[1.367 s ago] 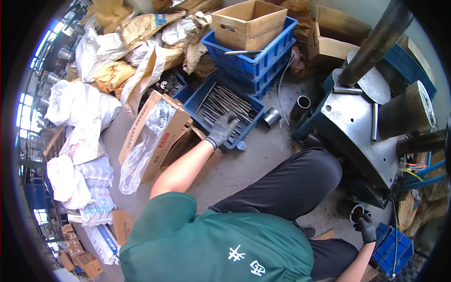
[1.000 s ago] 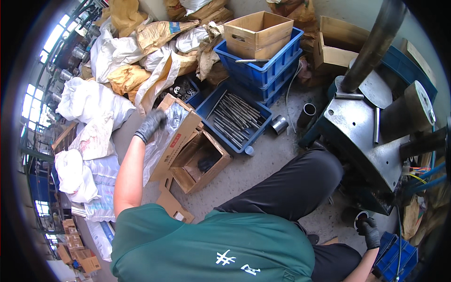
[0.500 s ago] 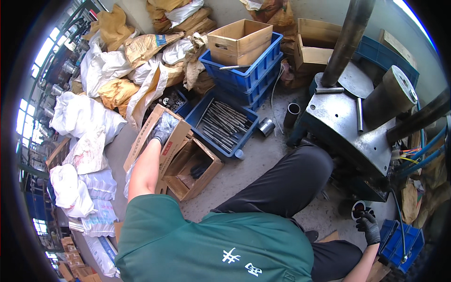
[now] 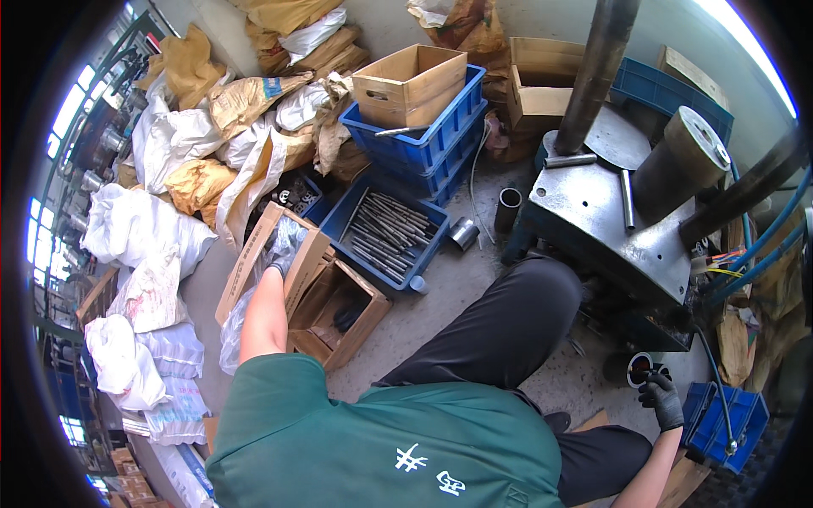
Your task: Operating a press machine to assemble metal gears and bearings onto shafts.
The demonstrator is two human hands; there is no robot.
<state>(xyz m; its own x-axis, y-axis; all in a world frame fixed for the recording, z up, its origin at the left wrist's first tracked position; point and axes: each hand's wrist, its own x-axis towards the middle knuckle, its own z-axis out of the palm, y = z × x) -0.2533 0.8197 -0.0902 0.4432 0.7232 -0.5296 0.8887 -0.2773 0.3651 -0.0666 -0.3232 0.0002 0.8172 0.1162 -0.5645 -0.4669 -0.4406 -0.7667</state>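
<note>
My left hand (image 4: 280, 264), in a dark glove, reaches into a tall cardboard box (image 4: 307, 254) lined with clear plastic (image 4: 289, 240). Its fingers are hidden by the box and plastic, so their grip does not show. At the lower right, my gloved right hand (image 4: 660, 400) is closed at the mouth of a dark metal cylinder (image 4: 621, 369) with something reddish inside its bright rim. Whatever those fingers hold is too small and dark to name. Beside the cardboard box, an open wooden box (image 4: 373, 320) has a dark item (image 4: 345, 318) in it.
Metal rods fill a blue crate (image 4: 434, 247) beyond the boxes. A heavy press (image 4: 584, 190) with thick columns stands at right, with a blue bin (image 4: 735, 423) near my right hand. Sacks (image 4: 144, 220) pile up at left; short tubes (image 4: 507, 203) stand on the floor.
The whole view has shifted slightly. My left hand has drawn back a little toward me in the cardboard box. The right hand stays at the cylinder's mouth, its fingers slightly moved.
</note>
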